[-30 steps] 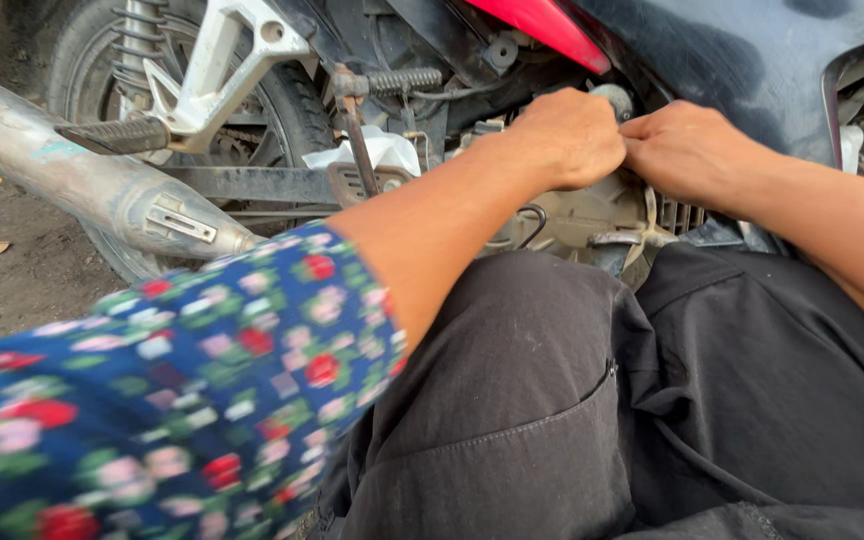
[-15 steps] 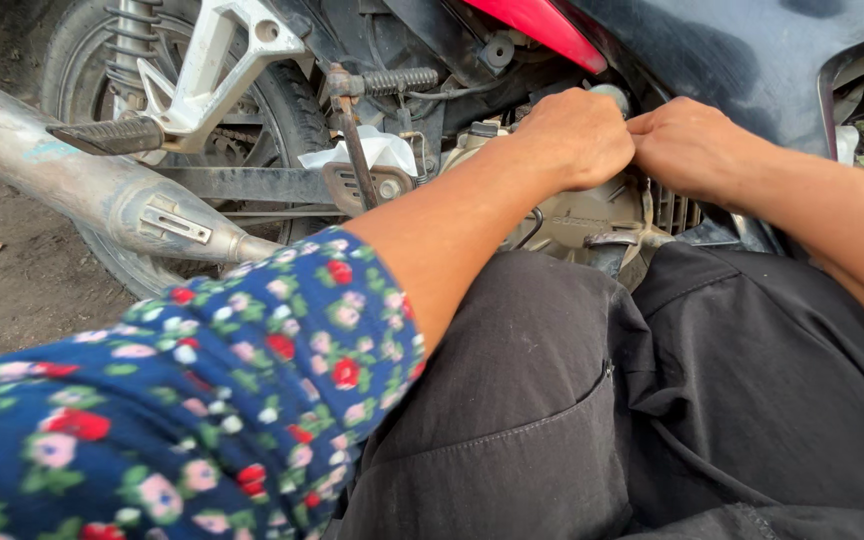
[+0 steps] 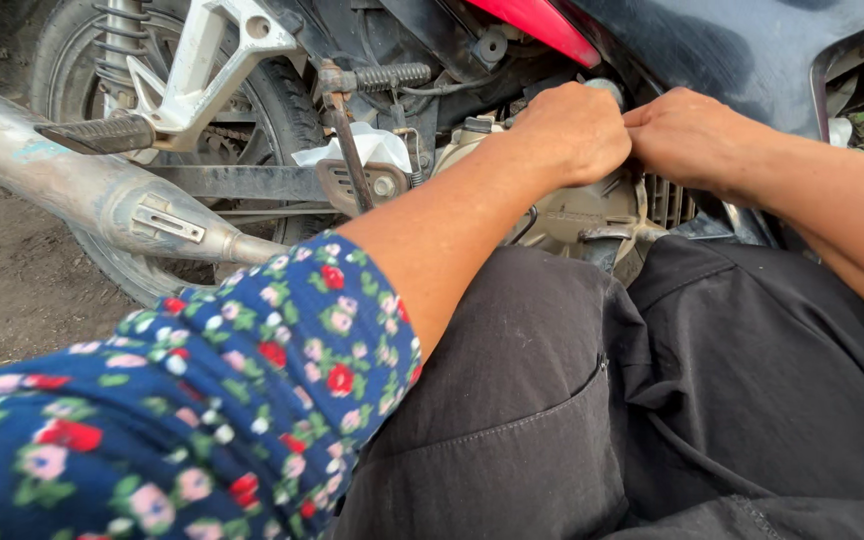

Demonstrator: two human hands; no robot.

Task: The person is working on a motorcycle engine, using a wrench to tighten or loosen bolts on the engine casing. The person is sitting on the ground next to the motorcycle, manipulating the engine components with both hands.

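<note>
My left hand (image 3: 572,130) and my right hand (image 3: 687,135) meet knuckle to knuckle at the side of a motorcycle's engine (image 3: 592,215), just under the dark body panel (image 3: 742,50). Both hands have their fingers curled inward, toward a gap above the tan engine cover. What the fingertips pinch is hidden behind the hands. A small grey rounded part (image 3: 607,88) pokes out just above my left hand. My left arm wears a blue flowered sleeve (image 3: 212,400).
A silver exhaust pipe (image 3: 82,195) runs along the left, in front of the rear wheel (image 3: 282,110). A footpeg (image 3: 102,133), a kick lever (image 3: 347,140) and a white rag (image 3: 362,150) sit left of the engine. Dirt ground (image 3: 12,290) lies below; my dark trousers (image 3: 652,400) fill the foreground.
Both hands stay pressed together at the same spot on the engine. Only small shifts of the view and my left sleeve show.
</note>
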